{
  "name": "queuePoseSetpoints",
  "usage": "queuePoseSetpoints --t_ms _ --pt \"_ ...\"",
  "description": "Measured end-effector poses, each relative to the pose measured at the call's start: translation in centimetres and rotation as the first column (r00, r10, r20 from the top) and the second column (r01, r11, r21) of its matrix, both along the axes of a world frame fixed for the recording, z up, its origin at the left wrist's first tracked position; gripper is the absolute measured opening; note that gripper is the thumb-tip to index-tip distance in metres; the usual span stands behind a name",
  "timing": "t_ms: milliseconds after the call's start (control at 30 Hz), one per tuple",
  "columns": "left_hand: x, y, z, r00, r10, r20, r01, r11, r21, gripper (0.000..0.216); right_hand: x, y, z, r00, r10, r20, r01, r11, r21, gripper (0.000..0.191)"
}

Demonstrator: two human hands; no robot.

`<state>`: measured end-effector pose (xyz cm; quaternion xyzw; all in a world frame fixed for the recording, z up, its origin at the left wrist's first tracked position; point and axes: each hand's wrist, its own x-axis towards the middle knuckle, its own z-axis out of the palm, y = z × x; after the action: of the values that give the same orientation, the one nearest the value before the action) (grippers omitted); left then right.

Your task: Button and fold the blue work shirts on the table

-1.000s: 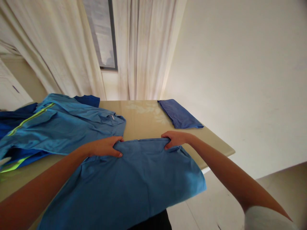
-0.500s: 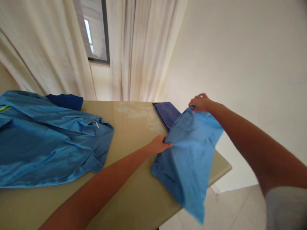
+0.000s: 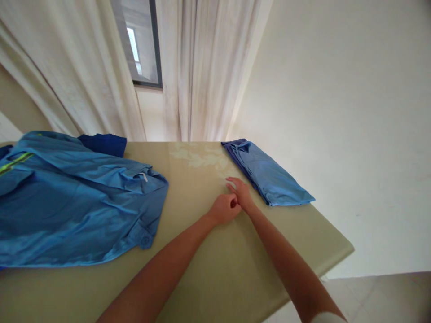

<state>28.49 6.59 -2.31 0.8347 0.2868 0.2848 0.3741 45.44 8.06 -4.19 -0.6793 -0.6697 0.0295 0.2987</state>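
My left hand (image 3: 224, 209) is curled into a loose fist above the table, a dark hollow showing in it and nothing seen inside. Touching it from the right is my right hand (image 3: 240, 192), its fingers apart and holding nothing. Just right of my hands lies a folded light-blue garment (image 3: 274, 175), stacked on a darker navy folded cloth (image 3: 227, 146) that peeks out along its left side. To the left a blue shirt (image 3: 84, 202) is spread out, with a yellow-green strip, a white tag and a buttoned cuff.
The tan table (image 3: 202, 269) has its right corner near the wall (image 3: 336, 112). A dark-blue folded cloth (image 3: 106, 144) sits at the back edge behind the shirt. Pale curtains (image 3: 208, 67) and a window (image 3: 143, 45) are beyond. Floor tiles (image 3: 380, 296) show at lower right.
The light-blue garment, held up by both hands before, now lies on the navy cloth. Both hands have let go and come together to its left. The view has shifted slightly.
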Motion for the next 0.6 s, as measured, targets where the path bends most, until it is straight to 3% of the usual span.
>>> queuePoseSetpoints --t_ms 100,200,267,333,400,467,533,600 --pt "-0.6 -0.7 1.1 0.998 0.014 -0.061 -0.011 0.999 0.038 0.019 -1.3 -2.6 -0.7 0.994 0.088 -0.069 -0.085 0.995 0.048 0.034" --pt "-4.0 -1.3 2.3 0.992 -0.030 -0.125 0.041 0.996 0.083 0.019 -2.1 -3.7 -0.5 0.999 0.034 0.011 -0.035 0.999 0.018 0.032" --pt "-8.6 -1.8 3.1 0.969 -0.024 -0.245 0.074 0.978 0.196 0.031 -2.6 -3.7 -0.2 0.997 -0.017 0.074 0.019 1.000 -0.018 0.033" --pt "-15.0 -2.3 3.9 0.891 0.164 -0.423 -0.025 0.948 0.316 0.047 -3.1 -3.7 0.2 0.993 -0.035 0.109 0.040 0.998 -0.045 0.034" --pt "-22.2 -3.0 4.2 0.693 0.483 -0.535 -0.284 0.865 0.414 0.063 -3.4 -3.7 0.6 0.992 -0.036 0.123 0.043 0.997 -0.059 0.034" --pt "-28.7 -3.8 4.1 0.505 0.618 -0.603 -0.478 0.781 0.401 0.083 -3.8 -3.9 1.1 0.990 -0.047 0.130 0.056 0.996 -0.069 0.034" --pt "-33.2 -4.8 3.7 0.492 0.591 -0.639 -0.519 0.789 0.330 0.071 -4.6 -4.1 1.6 0.989 -0.098 0.108 0.108 0.990 -0.088 0.034" --pt "-34.8 -5.8 3.4 0.545 0.582 -0.604 -0.527 0.798 0.293 0.044 -6.3 -4.3 2.2 0.991 -0.133 0.026 0.135 0.984 -0.112 0.033"
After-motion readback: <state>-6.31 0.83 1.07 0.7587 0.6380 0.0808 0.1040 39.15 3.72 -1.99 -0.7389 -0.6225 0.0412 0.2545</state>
